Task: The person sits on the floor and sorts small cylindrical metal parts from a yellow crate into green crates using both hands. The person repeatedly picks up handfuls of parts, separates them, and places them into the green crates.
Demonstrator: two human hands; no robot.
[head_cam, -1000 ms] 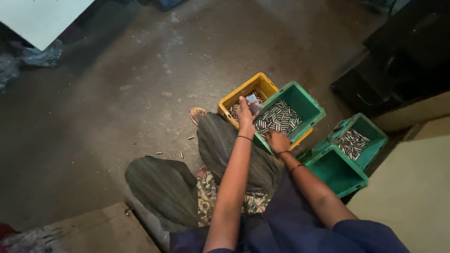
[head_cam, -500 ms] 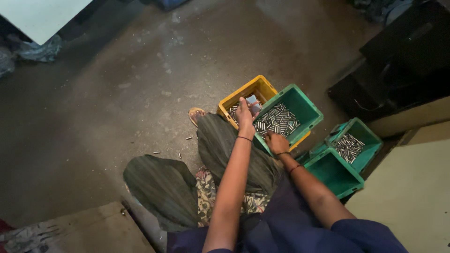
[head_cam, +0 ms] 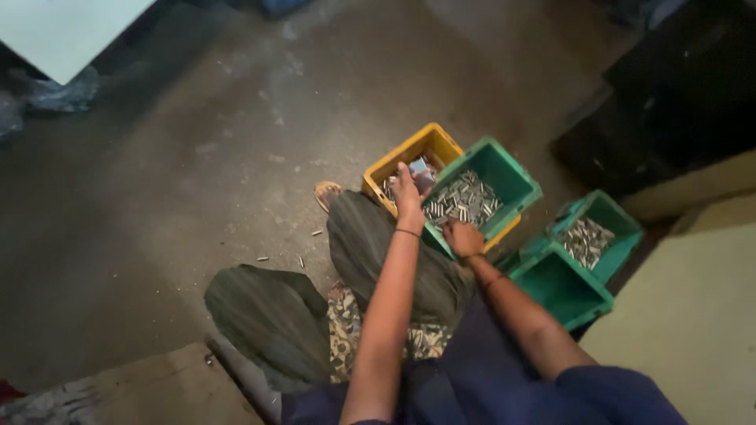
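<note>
The concrete floor (head_cam: 197, 157) is the biggest thing here, grey and dusty. A person sits on it with legs folded, and a few little metal bits (head_cam: 303, 260) lie loose on the floor by the knee.

In front of the knees is a green crate (head_cam: 516, 177). It sits tilted on top of a yellow crate (head_cam: 409, 149). The green crate is full of small shiny metal tubes (head_cam: 461, 201). The yellow crate holds some tubes too, and something pale blue that I cannot make out. Off to the right are two more green crates: one (head_cam: 610, 212) has tubes in it, and the nearer one (head_cam: 563, 287) looks empty inside.

The left hand (head_cam: 408, 201) reaches over the place where the yellow and green crates meet. Its fingers curl downward, but I cannot tell if they hold anything. The right hand (head_cam: 463, 238) rests at the near edge of the green crate, just touching the pile of tubes. It looks closed in a loose fist, and I cannot see what is inside it, if anything.

I think the work is picking through the tubes. To do it well, it is best to take only a few tubes at a time, so none slip out. Keep the hands low over a crate, so a dropped tube falls back in and not on the floor. The top crate is tipped, so push gently, or it could slide.
</note>
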